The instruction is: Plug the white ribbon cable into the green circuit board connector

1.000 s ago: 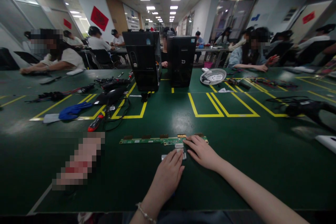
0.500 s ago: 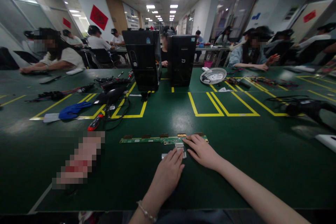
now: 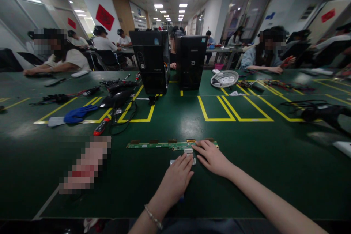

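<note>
Green counter (image 3: 123, 190) spreads from its near edge, just in front of the wearer, toward a long office. Nearest, the left hand (image 3: 178, 175), a bracelet at its wrist, lies palm down over a pale piece (image 3: 172, 162); whether its grip pinches that piece or merely presses it, I cannot tell, as the fingers hide it. Just beyond, the right hand (image 3: 212, 157) is loosely spread, its fingertips on a long green circuit board (image 3: 153, 146) lying nearly parallel to the counter's near edge. Between the hands, a light connector strip (image 3: 188, 151) meets the board's near side. I judge the step to be steadying and pressing at this joint; any next move calls for light fingers and a board kept flat. Compared with half a second ago, the hands keep their places on the board, and only the whole view sits slightly higher and to the right. Farther off toward the left edge lie a red-and-black screwdriver (image 3: 101, 127) and a blue glove (image 3: 79, 114). Toward the far edge stand two computer towers, one black tower (image 3: 149, 62) beside another (image 3: 192, 62), with a white basket (image 3: 224, 79) to their right; people sit beyond.
</note>
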